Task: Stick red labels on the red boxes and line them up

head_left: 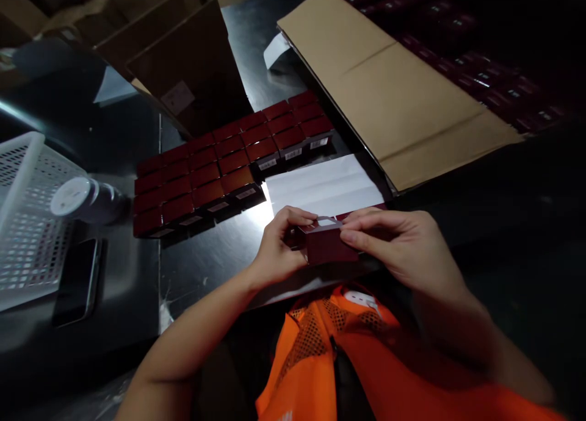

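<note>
Close to my body, a small dark-red box (332,245) is held between both hands, with a pale patch on its upper side. My left hand (284,241) is closed around the box's left end, thumb below and fingers above. At its right top edge, my right hand (398,241) pinches the box between thumb and fingertips. Behind the hands lies a white sheet of paper (325,186). Beyond it to the left, rows of similar dark-red boxes (233,161) stand packed together, several with barcode labels on their near sides.
An open cardboard carton (394,97) at right holds many dark-red boxes (485,79). Another carton (192,73) stands behind the rows. At left are a white plastic basket (34,226), a white-lidded jar (85,198) and a phone (79,280) on the metal table (132,274).
</note>
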Action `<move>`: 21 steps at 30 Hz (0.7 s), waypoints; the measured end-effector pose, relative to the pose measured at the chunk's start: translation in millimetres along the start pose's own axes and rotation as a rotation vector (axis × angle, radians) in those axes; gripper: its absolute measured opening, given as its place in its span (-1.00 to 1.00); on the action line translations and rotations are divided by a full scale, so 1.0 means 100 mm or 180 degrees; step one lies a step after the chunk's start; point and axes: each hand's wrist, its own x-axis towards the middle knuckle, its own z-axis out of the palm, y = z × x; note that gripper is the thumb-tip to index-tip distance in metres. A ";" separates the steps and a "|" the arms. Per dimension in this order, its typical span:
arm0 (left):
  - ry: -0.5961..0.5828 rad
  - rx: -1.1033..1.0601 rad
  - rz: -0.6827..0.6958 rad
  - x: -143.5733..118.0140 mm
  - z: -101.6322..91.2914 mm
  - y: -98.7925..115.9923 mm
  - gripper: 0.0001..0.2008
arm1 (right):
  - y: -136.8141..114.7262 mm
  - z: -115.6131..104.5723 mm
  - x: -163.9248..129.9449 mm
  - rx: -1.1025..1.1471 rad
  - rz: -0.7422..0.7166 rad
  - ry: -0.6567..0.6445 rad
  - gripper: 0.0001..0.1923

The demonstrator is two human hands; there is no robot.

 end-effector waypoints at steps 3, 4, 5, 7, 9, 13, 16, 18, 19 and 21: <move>-0.0010 0.0030 -0.0020 0.00 0.00 0.00 -0.55 | 0.00 0.01 0.00 -0.0070 -0.0045 0.0046 -0.81; -0.0004 0.0038 -0.0025 0.00 0.00 0.00 -0.55 | 0.00 0.02 0.00 -0.0087 -0.0065 0.0060 -0.82; 0.0007 0.0040 -0.0023 0.00 0.01 0.00 -0.55 | 0.00 0.04 -0.01 -0.0106 -0.0102 0.0076 -0.82; 0.0039 0.0027 -0.0026 0.00 0.01 0.00 -0.54 | 0.00 0.08 -0.03 -0.0215 -0.0205 0.0144 -0.83; 0.0064 -0.0018 -0.0035 0.00 0.01 -0.01 -0.53 | 0.02 0.09 -0.03 -0.0430 -0.0284 0.0253 -0.84; 0.0043 -0.0312 -0.0115 0.02 0.00 -0.01 -0.53 | 0.11 -0.06 0.06 -0.0691 -0.0448 0.0872 -0.47; 0.0035 -0.0584 -0.0242 0.03 -0.01 0.02 -0.48 | 0.18 -0.21 0.11 -0.0468 -0.0749 0.0867 -0.28; 0.0059 -0.0706 -0.0281 0.02 0.00 0.03 -0.46 | 0.20 -0.24 0.11 -0.0534 -0.1029 0.0107 -0.08; 0.0063 -0.0718 -0.0268 0.02 0.00 0.03 -0.46 | 0.19 -0.23 0.11 -0.0688 -0.1187 -0.0275 -0.04; 0.0041 -0.0521 -0.0215 0.03 0.01 0.02 -0.47 | 0.15 -0.18 0.13 -0.1082 -0.1536 -0.0665 -0.22</move>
